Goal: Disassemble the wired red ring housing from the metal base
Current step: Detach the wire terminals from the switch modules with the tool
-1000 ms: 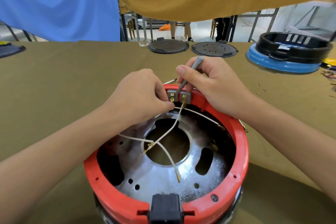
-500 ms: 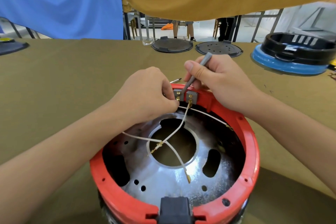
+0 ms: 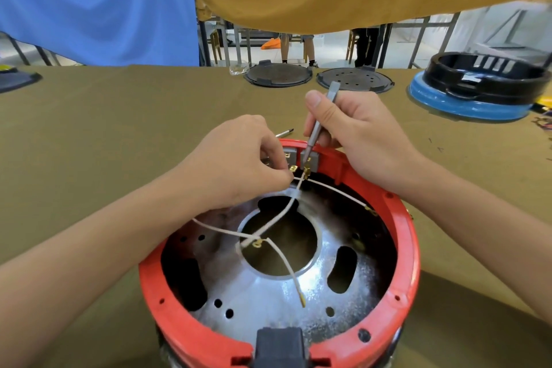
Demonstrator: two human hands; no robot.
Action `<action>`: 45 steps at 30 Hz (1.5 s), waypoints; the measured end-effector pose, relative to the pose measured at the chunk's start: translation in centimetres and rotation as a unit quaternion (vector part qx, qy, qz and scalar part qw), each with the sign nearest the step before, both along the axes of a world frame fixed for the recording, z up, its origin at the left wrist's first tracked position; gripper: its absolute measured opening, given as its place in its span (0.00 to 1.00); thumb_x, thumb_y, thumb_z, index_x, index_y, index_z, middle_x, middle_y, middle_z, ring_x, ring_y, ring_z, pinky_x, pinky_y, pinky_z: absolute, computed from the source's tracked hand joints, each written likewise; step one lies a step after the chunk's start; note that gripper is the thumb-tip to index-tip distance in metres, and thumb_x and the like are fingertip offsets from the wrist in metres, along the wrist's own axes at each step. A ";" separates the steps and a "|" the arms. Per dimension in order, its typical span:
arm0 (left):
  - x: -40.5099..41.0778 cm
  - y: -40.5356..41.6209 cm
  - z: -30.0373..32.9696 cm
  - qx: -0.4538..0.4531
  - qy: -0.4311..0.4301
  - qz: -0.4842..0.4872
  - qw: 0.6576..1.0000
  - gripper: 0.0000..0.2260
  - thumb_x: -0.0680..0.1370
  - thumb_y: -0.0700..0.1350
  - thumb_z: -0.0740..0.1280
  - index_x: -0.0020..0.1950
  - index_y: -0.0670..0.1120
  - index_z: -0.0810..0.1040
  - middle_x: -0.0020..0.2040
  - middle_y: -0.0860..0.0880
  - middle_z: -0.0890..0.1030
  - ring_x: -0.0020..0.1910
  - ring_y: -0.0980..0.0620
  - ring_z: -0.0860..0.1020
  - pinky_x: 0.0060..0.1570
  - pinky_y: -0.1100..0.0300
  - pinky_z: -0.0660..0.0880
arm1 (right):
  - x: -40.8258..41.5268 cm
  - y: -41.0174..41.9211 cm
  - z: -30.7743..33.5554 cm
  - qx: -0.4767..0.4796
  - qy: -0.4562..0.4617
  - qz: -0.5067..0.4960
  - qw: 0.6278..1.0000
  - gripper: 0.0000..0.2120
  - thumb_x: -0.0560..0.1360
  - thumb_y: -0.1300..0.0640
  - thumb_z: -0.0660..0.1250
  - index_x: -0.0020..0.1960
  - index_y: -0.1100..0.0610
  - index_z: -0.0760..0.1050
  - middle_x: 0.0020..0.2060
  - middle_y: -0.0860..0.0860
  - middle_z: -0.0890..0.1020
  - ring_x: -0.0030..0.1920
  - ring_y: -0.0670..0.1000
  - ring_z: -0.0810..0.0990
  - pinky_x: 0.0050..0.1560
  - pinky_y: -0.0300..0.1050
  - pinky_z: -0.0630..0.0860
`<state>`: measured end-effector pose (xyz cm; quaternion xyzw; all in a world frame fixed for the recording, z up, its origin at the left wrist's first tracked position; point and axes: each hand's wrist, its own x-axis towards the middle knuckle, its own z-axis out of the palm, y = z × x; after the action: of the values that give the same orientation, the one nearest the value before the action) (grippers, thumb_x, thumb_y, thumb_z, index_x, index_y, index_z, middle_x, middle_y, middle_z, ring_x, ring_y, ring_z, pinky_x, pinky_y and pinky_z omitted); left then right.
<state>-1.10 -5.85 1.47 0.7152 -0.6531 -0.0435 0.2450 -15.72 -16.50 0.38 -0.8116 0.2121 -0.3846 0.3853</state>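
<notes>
The red ring housing [image 3: 409,251] sits on a shiny metal base [image 3: 268,296] with a round middle hole, close to me on the table. White wires [image 3: 277,218] with brass ends cross the inside and run up to a grey terminal block [image 3: 310,157] at the ring's far rim. My left hand [image 3: 236,167] pinches a wire end beside that block. My right hand [image 3: 355,140] grips a thin grey metal tool [image 3: 321,122], its tip down on the terminal block. A black plastic part [image 3: 280,346] sits on the near rim.
The table [image 3: 119,128] has an olive cloth. At its far edge lie two dark round lids [image 3: 277,75] [image 3: 355,79]. A black ring on a blue base [image 3: 478,84] stands far right. Another small tool tip [image 3: 285,132] lies behind my left hand. Blue and tan cloths hang beyond.
The view has shifted slightly, so the housing sits a little lower and to the right. My right hand has raised the tool more upright on the terminal block. My left hand keeps its pinch.
</notes>
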 end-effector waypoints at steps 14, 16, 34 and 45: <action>0.8 0.6 0.8 -0.072 0.129 -0.047 0.988 0.02 0.65 0.52 0.76 0.34 0.57 0.84 0.37 0.59 0.75 0.31 0.59 0.73 0.33 0.71 0.68 | -0.6 0.6 0.2 0.001 -0.134 0.039 0.990 0.15 0.82 0.55 0.60 0.48 0.65 0.78 0.31 0.61 0.76 0.32 0.50 0.77 0.39 0.48 0.77; 0.8 0.5 0.9 -0.083 0.134 -0.041 0.987 0.02 0.65 0.52 0.76 0.35 0.57 0.84 0.36 0.59 0.75 0.31 0.59 0.72 0.33 0.71 0.67 | -0.7 0.6 0.3 0.005 -0.133 0.047 0.990 0.13 0.81 0.56 0.61 0.48 0.65 0.77 0.31 0.58 0.77 0.33 0.50 0.78 0.38 0.49 0.78; 1.0 0.3 0.7 -0.091 0.120 -0.025 0.988 0.04 0.68 0.51 0.77 0.35 0.55 0.84 0.37 0.54 0.74 0.33 0.59 0.71 0.33 0.68 0.66 | -0.5 0.0 0.2 0.064 -0.035 0.097 0.993 0.11 0.72 0.68 0.74 0.51 0.59 0.76 0.39 0.49 0.83 0.44 0.50 0.82 0.49 0.50 0.80; 3.5 1.1 1.6 -0.073 0.231 -0.033 0.970 0.14 0.66 0.61 0.70 0.44 0.55 0.85 0.37 0.57 0.84 0.32 0.66 0.77 0.35 0.74 0.71 | -2.2 -3.8 1.0 0.258 -0.122 0.018 0.958 0.13 0.72 0.71 0.70 0.50 0.57 0.76 0.36 0.50 0.84 0.40 0.48 0.84 0.44 0.44 0.82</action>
<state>2.41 -4.74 3.07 0.6439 -0.6037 -0.1676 0.4391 -17.89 -20.28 1.34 -0.6348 0.2408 -0.4059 0.6117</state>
